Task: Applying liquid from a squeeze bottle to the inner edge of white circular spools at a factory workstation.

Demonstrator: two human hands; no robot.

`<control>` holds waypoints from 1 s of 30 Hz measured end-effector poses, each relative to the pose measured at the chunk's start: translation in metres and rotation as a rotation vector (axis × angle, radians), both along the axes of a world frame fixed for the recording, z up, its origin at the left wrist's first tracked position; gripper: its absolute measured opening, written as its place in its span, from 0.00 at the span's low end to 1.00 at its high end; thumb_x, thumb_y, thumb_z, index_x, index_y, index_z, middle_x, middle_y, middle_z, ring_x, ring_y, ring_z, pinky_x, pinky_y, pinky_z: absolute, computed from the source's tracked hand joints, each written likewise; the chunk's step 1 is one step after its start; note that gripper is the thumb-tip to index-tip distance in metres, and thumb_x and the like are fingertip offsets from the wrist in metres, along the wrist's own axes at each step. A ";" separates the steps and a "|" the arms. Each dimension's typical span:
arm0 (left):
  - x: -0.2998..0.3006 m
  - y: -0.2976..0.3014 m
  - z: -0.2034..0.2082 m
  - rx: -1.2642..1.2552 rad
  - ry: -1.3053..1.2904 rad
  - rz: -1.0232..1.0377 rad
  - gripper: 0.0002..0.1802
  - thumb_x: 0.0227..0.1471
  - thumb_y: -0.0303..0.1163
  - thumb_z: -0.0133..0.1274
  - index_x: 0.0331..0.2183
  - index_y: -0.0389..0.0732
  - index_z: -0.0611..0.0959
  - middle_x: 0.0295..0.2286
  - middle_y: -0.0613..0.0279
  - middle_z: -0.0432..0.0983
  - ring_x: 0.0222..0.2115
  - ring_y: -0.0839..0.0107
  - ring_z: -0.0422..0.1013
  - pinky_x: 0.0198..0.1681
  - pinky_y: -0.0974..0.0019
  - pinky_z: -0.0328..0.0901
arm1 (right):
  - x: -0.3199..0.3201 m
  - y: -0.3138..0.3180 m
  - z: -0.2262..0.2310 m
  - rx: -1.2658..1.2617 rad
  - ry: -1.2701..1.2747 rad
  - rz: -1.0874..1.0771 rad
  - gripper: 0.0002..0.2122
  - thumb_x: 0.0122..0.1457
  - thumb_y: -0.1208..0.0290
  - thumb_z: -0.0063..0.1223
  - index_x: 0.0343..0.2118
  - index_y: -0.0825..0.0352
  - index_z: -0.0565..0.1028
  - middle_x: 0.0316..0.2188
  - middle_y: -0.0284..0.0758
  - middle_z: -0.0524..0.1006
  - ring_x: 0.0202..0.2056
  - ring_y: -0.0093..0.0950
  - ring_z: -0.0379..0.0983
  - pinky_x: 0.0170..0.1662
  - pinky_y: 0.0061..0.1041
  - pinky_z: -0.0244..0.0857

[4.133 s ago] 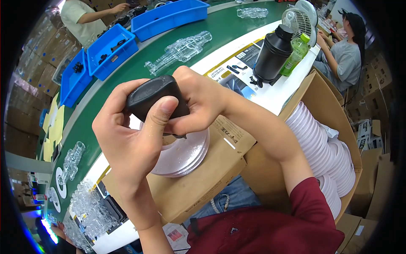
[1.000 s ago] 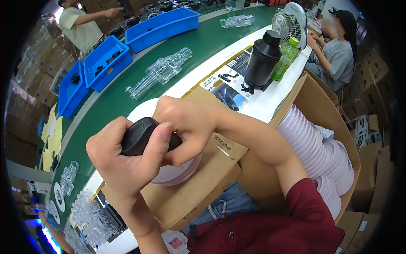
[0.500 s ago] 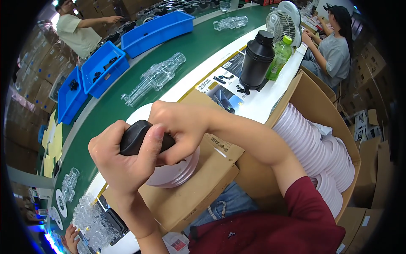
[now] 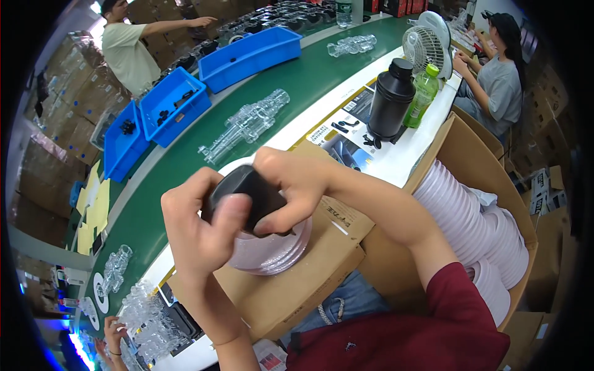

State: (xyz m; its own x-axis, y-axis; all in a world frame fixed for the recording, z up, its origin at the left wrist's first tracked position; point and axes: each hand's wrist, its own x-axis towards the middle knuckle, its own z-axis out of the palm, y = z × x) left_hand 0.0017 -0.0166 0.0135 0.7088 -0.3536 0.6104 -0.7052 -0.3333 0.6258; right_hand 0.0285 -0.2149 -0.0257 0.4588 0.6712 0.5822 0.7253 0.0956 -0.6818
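Note:
Both of my hands grip a rounded black plastic part above a short stack of pale pink round discs. My left hand is closed on its left side, thumb pressed over the front. From the right, my right hand clasps the same part with bent fingers. My fingers cover much of it, so I cannot tell its exact kind. The discs sit on a flattish cardboard box in front of me.
An open carton at the right holds stacked pale pink discs. Clear plastic-wrapped pieces lie on the green conveyor beside blue bins. A black bottle, green bottle and fan stand ahead. Other people work nearby.
The black part has tilted, showing more of its face, and my thumbs have shifted on it. The whole view has moved, so the scene sits slightly farther right and lower.

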 end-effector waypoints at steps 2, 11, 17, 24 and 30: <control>0.002 0.014 0.008 -0.072 0.178 -0.046 0.29 0.58 0.53 0.48 0.29 0.33 0.79 0.14 0.67 0.66 0.18 0.80 0.62 0.21 0.72 0.55 | 0.001 -0.011 0.001 0.021 0.110 -0.049 0.21 0.44 0.62 0.66 0.39 0.69 0.77 0.29 0.35 0.79 0.29 0.24 0.76 0.33 0.22 0.69; 0.031 0.037 -0.014 0.732 0.065 0.562 0.32 0.43 0.49 0.64 0.42 0.33 0.82 0.31 0.48 0.78 0.34 0.54 0.76 0.39 0.57 0.69 | -0.009 -0.005 0.002 0.520 0.365 -0.153 0.19 0.50 0.61 0.64 0.40 0.69 0.75 0.31 0.30 0.77 0.33 0.18 0.73 0.36 0.21 0.69; 0.043 0.020 -0.027 0.740 0.059 0.356 0.33 0.38 0.47 0.66 0.43 0.33 0.82 0.37 0.47 0.78 0.38 0.51 0.75 0.43 0.56 0.70 | -0.008 -0.003 0.002 0.508 0.358 -0.178 0.19 0.50 0.59 0.64 0.38 0.69 0.76 0.30 0.31 0.77 0.32 0.19 0.73 0.36 0.21 0.69; 0.056 0.024 -0.034 0.678 0.165 0.317 0.29 0.42 0.45 0.64 0.41 0.33 0.83 0.32 0.48 0.80 0.34 0.53 0.77 0.39 0.57 0.70 | 0.000 -0.004 -0.004 0.519 0.448 -0.265 0.22 0.49 0.59 0.62 0.42 0.69 0.73 0.31 0.31 0.76 0.32 0.20 0.74 0.36 0.21 0.70; 0.066 0.024 -0.033 0.536 0.339 0.321 0.27 0.45 0.45 0.62 0.40 0.32 0.84 0.31 0.47 0.80 0.32 0.53 0.77 0.38 0.57 0.70 | 0.002 -0.002 -0.005 0.565 0.413 -0.327 0.16 0.52 0.59 0.63 0.33 0.69 0.77 0.27 0.30 0.77 0.30 0.18 0.74 0.34 0.19 0.69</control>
